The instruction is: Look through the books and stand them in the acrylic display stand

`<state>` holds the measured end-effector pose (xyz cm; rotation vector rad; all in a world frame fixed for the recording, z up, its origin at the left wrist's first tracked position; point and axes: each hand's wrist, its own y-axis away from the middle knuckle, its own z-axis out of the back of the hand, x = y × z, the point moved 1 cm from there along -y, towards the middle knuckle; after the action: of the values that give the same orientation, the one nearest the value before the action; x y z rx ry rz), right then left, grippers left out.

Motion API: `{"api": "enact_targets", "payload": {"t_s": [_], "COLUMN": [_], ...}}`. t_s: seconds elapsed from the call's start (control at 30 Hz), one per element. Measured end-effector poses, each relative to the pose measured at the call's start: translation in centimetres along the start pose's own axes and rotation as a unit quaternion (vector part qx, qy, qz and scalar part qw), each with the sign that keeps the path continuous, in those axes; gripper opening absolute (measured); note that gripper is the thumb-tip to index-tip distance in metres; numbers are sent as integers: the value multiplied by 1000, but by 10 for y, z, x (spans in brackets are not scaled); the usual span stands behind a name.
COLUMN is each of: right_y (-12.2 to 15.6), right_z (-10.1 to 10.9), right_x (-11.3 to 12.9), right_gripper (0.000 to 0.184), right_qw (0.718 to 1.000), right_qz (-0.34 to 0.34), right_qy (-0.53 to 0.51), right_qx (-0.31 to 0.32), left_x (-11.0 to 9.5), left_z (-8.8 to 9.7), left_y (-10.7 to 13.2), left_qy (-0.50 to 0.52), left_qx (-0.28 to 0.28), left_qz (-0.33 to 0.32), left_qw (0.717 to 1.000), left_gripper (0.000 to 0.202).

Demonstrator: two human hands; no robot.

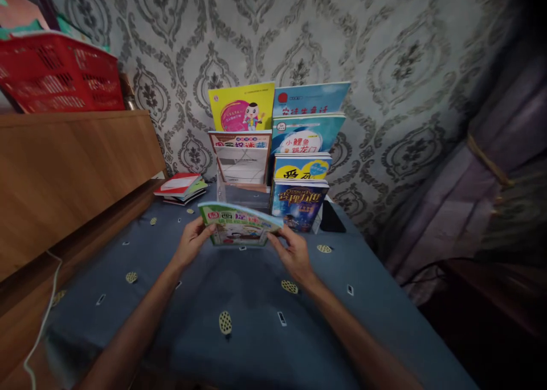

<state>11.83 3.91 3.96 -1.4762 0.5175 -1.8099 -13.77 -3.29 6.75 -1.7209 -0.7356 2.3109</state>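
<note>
Between my two hands a thin green picture book [239, 225] is held above the table, its cover tilted up toward me. My left hand [192, 242] pinches its left edge, thumb on the cover. On the right edge, my right hand [294, 253] is closed the same way. Just behind the book stands a clear tiered rack [243, 196]. Its left column holds a yellow book [243, 106] at the back and a white-covered book [243, 165] lower down. Blue books [307, 134] fill the right column, with a dark blue book [297, 202] in front.
A small pile of books [182, 186] lies left of the rack. A dark flat object [332, 216] is right of it. The blue patterned tablecloth [256, 333] covers the table. At left stand a wooden cabinet [77, 173] and a red basket [60, 74]; a curtain [461, 196] hangs right.
</note>
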Motion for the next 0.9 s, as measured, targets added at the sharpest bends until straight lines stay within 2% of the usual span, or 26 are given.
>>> {"api": "enact_targets", "payload": {"t_s": [0.1, 0.23, 0.3, 0.37, 0.47, 0.57, 0.7, 0.8, 0.9], "right_y": [13, 43, 58, 67, 63, 41, 6, -10, -17], "right_z": [12, 23, 27, 30, 30, 7, -60, -103, -114], "right_x": [-8, -28, -39, -45, -42, -26, -13, -23, -41], "right_gripper": [24, 27, 28, 30, 37, 44, 46, 51, 58], "right_qw": [998, 983, 968, 953, 934, 927, 909, 888, 886], "right_qz": [35, 64, 57, 39, 23, 24, 41, 17, -17], "right_qy": [6, 21, 49, 86, 125, 134, 114, 140, 181], "right_qx": [47, 173, 237, 287, 335, 349, 400, 439, 427], "left_x": [7, 35, 48, 56, 61, 64, 66, 67, 67], "left_z": [8, 0, -5, -9, -9, -8, -9, -9, -9], "left_y": [12, 44, 59, 68, 73, 72, 71, 71, 71], "left_qy": [-56, -138, -182, -205, -219, -230, -250, -266, -259], "left_qx": [108, 217, 248, 262, 266, 268, 263, 263, 262], "left_qz": [-29, -11, 2, -8, -30, -53, -81, -80, -85], "left_qw": [992, 966, 951, 943, 938, 934, 928, 924, 926], "left_gripper": [47, 33, 27, 31, 35, 36, 39, 45, 40]}}
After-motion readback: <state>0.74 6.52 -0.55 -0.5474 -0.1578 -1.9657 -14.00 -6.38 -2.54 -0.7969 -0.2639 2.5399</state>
